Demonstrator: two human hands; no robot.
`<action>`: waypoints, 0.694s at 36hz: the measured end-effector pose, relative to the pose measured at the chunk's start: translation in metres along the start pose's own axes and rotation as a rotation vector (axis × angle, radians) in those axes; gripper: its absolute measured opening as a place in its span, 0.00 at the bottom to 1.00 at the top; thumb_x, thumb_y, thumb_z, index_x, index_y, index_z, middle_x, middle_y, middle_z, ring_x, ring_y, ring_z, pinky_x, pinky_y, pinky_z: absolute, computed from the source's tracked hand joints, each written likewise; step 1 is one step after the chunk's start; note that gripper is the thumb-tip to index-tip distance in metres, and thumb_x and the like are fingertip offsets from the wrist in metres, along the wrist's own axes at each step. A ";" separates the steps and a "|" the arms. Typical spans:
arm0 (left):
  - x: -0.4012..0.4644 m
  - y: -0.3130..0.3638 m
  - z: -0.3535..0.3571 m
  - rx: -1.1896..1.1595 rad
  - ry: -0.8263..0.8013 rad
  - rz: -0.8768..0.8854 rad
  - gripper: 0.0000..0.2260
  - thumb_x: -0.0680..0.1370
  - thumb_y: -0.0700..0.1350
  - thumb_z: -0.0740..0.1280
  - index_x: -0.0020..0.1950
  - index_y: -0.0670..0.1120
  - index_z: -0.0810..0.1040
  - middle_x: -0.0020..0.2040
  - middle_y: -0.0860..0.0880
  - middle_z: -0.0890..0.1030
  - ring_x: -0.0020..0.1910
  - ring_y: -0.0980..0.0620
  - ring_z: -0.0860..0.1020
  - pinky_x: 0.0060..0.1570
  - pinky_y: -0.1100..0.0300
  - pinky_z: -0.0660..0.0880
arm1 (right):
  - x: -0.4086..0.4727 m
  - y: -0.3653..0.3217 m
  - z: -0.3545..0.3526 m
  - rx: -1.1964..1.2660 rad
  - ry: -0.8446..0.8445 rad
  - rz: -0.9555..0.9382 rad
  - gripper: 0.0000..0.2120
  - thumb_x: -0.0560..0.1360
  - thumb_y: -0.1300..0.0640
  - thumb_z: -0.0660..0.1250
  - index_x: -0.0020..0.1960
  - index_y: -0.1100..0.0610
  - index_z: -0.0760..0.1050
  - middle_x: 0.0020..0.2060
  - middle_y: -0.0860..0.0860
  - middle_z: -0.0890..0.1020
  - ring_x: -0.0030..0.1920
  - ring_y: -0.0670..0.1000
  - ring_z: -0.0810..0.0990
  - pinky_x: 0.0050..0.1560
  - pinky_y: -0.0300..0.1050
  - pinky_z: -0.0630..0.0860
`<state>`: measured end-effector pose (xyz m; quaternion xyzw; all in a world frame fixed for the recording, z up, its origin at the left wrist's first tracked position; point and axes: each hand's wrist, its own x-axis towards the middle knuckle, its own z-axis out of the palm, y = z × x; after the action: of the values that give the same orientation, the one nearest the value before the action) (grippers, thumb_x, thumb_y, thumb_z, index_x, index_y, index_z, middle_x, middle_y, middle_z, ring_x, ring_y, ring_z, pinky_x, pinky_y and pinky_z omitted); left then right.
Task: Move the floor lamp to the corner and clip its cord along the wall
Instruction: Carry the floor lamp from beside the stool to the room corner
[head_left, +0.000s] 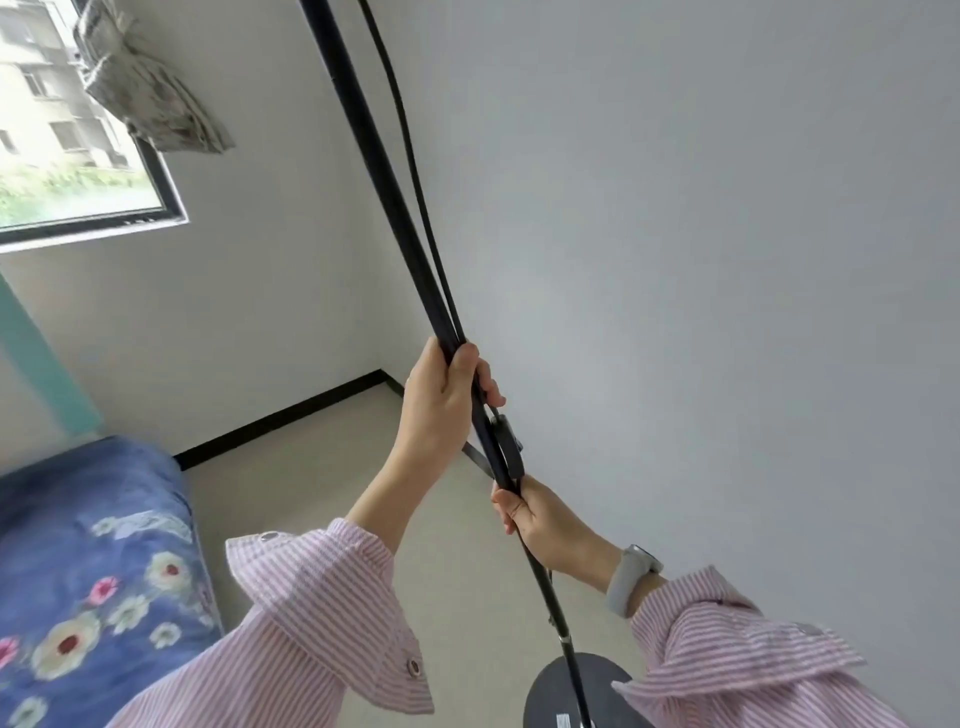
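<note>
The floor lamp's thin black pole runs from the top of the view down to its round dark base on the floor at the bottom. A black cord hangs beside the pole, with an inline switch between my hands. My left hand grips pole and cord together at mid height. Just below the switch, my right hand holds the pole. The room corner lies beyond, to the left of the pole.
A bed with a blue flowered cover stands at the lower left. A window with a tied-up curtain is at the upper left. Black skirting lines the far wall; the right wall is close.
</note>
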<state>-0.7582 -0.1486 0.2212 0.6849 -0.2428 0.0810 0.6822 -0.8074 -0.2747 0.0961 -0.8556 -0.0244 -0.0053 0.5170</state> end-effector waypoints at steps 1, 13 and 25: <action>0.009 -0.006 -0.015 0.009 0.022 -0.012 0.10 0.79 0.42 0.55 0.38 0.50 0.67 0.27 0.56 0.76 0.28 0.51 0.77 0.43 0.37 0.75 | 0.018 -0.003 0.010 0.004 -0.027 -0.006 0.10 0.79 0.48 0.52 0.43 0.51 0.67 0.32 0.46 0.70 0.35 0.47 0.71 0.44 0.44 0.71; 0.139 -0.069 -0.124 0.126 0.152 0.009 0.09 0.79 0.39 0.55 0.39 0.45 0.66 0.30 0.52 0.76 0.31 0.47 0.78 0.38 0.47 0.75 | 0.210 -0.039 0.074 0.057 -0.175 -0.086 0.10 0.80 0.55 0.53 0.41 0.51 0.66 0.32 0.47 0.70 0.34 0.46 0.70 0.42 0.36 0.69; 0.316 -0.159 -0.191 0.245 0.302 0.026 0.11 0.79 0.38 0.56 0.38 0.47 0.67 0.30 0.50 0.75 0.30 0.47 0.77 0.38 0.51 0.75 | 0.447 -0.034 0.098 0.096 -0.323 -0.238 0.12 0.79 0.55 0.55 0.38 0.48 0.68 0.31 0.46 0.74 0.34 0.44 0.73 0.43 0.33 0.72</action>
<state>-0.3714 -0.0408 0.2290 0.7396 -0.1349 0.2206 0.6213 -0.3645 -0.1559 0.0954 -0.8108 -0.2082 0.0720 0.5423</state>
